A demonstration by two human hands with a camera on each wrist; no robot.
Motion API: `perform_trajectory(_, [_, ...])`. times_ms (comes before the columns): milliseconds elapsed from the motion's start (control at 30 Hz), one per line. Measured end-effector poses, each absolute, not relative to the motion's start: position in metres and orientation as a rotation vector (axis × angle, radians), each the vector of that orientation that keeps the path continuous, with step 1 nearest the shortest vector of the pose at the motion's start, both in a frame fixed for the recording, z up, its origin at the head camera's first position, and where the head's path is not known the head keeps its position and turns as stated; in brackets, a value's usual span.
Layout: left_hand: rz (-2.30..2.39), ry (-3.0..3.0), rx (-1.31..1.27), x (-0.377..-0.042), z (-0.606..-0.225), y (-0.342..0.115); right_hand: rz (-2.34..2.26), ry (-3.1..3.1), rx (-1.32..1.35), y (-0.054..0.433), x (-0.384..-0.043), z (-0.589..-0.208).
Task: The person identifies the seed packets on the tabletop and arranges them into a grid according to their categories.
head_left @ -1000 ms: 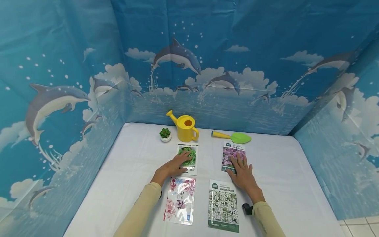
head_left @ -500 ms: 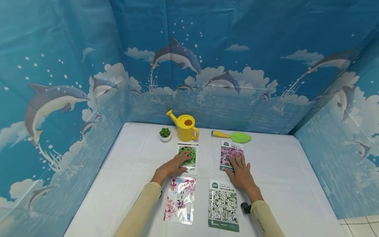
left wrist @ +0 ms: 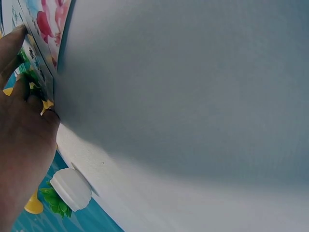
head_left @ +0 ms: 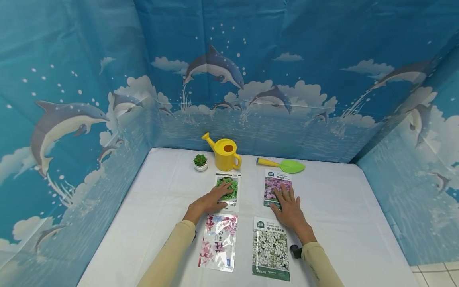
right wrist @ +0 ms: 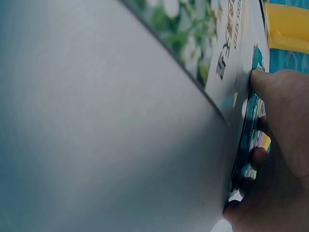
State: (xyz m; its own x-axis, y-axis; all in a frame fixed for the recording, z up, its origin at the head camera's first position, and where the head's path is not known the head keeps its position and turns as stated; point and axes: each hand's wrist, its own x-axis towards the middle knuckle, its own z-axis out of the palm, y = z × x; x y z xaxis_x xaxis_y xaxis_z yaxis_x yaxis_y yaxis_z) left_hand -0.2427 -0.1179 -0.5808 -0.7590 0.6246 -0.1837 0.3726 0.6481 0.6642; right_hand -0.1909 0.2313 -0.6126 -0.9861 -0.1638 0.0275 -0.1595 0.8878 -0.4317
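In the head view my left hand (head_left: 209, 200) lies with its fingers spread over a seed packet (head_left: 234, 190) showing green leaves. My right hand (head_left: 291, 210) rests its fingers on a purple-flower seed packet (head_left: 271, 185). Nearer to me lie a pink-blossom packet (head_left: 218, 243) on the left and a white-flower packet (head_left: 270, 251) on the right. The right wrist view shows the right hand's thumb and fingers (right wrist: 259, 157) touching the purple-flower packet's green edge (right wrist: 247, 130). Part of each touched packet is hidden under the hand.
Behind the packets stand a yellow watering can (head_left: 225, 159) and a small potted succulent (head_left: 200, 162). A trowel (head_left: 287, 166) with a green blade lies at the back right. White cloth (head_left: 344, 223) covers the table, with dolphin-print curtains (head_left: 251, 127) on three sides.
My right hand has slid the purple-flower packet a little to the left, closer to the green-leaf packet. My left hand has stayed in place.
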Motion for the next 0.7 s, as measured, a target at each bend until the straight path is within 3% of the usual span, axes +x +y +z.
perform_trajectory(700, [0.86,2.469,0.773,-0.243,-0.583,-0.118,-0.708,3.041,-0.311,0.217,-0.192,-0.614])
